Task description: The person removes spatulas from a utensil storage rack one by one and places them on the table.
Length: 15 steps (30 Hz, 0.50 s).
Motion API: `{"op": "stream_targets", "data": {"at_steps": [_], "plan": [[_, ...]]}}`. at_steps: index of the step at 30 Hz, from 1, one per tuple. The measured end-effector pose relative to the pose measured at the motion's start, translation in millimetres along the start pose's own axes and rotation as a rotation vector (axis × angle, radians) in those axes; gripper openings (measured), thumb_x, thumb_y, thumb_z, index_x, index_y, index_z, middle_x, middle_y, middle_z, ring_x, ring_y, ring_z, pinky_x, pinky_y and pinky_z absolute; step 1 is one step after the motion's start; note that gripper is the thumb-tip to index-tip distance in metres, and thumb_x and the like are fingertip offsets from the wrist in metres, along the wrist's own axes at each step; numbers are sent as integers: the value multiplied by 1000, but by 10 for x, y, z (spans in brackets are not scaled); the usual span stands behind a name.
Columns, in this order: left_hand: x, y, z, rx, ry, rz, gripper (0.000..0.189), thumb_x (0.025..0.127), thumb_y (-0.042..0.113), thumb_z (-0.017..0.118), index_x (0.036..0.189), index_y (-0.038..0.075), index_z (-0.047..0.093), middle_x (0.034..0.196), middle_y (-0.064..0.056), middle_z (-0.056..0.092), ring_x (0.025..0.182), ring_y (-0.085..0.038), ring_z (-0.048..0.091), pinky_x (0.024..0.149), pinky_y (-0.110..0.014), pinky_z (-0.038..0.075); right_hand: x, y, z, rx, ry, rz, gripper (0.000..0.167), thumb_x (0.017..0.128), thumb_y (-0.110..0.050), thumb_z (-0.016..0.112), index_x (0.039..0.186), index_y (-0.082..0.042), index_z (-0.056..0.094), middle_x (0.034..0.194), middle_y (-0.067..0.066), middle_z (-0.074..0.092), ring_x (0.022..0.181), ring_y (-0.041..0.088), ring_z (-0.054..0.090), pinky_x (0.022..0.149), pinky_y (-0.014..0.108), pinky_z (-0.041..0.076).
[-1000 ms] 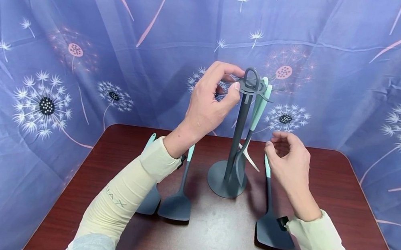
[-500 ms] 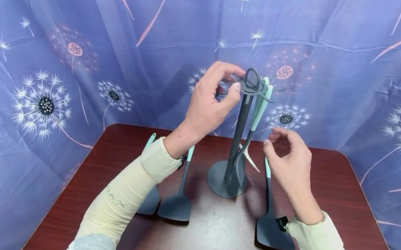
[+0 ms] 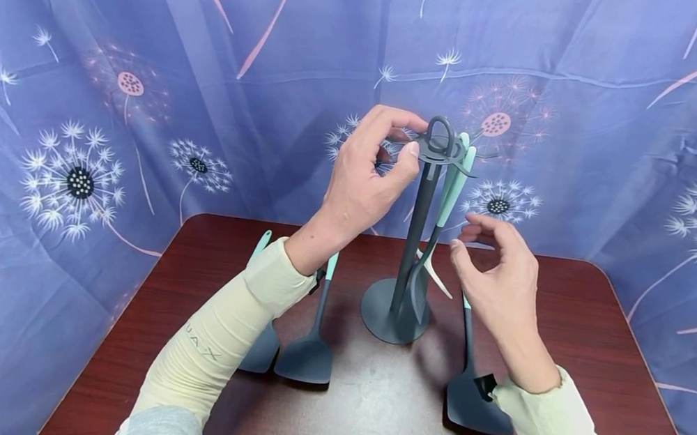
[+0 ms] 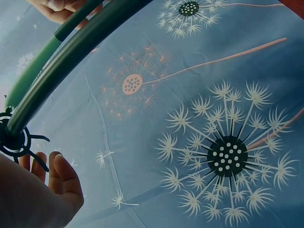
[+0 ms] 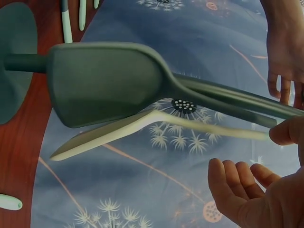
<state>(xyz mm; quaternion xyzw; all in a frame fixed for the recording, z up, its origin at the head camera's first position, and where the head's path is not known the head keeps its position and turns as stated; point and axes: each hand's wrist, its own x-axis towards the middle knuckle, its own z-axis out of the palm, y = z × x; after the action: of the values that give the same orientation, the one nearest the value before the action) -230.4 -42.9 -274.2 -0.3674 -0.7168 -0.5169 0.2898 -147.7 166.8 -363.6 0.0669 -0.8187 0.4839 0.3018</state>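
Observation:
A dark grey utensil stand (image 3: 417, 238) rises from a round base near the middle of the table. My left hand (image 3: 366, 163) pinches the hooked disc at its top between thumb and fingers. From the stand's right side hang a grey turner (image 5: 107, 80) with a mint handle (image 3: 454, 193) and a pale utensil (image 5: 121, 130) behind it, its kind unclear. My right hand (image 3: 500, 281) is held just right of these, fingers loosely bent and nothing in them. In the right wrist view its thumb looks close to the turner's handle; whether they touch I cannot tell.
Two more turners lie left of the stand, one (image 3: 304, 360) in full view, another (image 3: 261, 349) partly behind my left sleeve. A further turner (image 3: 475, 405) lies at the right, under my right wrist. Blue dandelion-print cloth (image 3: 272, 98) hangs behind the table (image 3: 596, 325).
My right hand has risen slightly and moved a little left, closer to the hanging utensils. The left hand keeps its hold on the stand's top.

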Motion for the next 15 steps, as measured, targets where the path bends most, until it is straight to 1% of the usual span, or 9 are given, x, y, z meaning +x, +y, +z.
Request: {"op": "stream_targets", "data": {"at_steps": [4, 11, 15], "plan": [[4, 3, -4, 0, -3, 1, 37, 101, 30, 53, 125, 8, 70, 121, -2, 66, 105, -9, 61, 79, -31, 51, 0, -39, 13, 25, -5, -9, 42, 91, -2, 76, 131, -17, 74, 109, 0, 73, 98, 10, 73, 78, 18, 59], [-1, 8, -7, -2, -6, -3, 35, 101, 29, 54, 125, 9, 70, 121, -2, 66, 105, -9, 61, 80, -30, 51, 1, -76, 37, 55, -15, -28, 44, 92, -1, 76, 133, -15, 72, 111, 4, 75, 100, 15, 73, 80, 17, 58], [-2, 13, -8, 0, -5, -5, 35, 101, 28, 54, 125, 9, 70, 121, -1, 66, 105, -8, 61, 80, -30, 51, 5, -97, 44, 58, -13, -38, 45, 92, -1, 77, 134, -17, 72, 113, 3, 74, 102, 14, 73, 82, 17, 58]]}}
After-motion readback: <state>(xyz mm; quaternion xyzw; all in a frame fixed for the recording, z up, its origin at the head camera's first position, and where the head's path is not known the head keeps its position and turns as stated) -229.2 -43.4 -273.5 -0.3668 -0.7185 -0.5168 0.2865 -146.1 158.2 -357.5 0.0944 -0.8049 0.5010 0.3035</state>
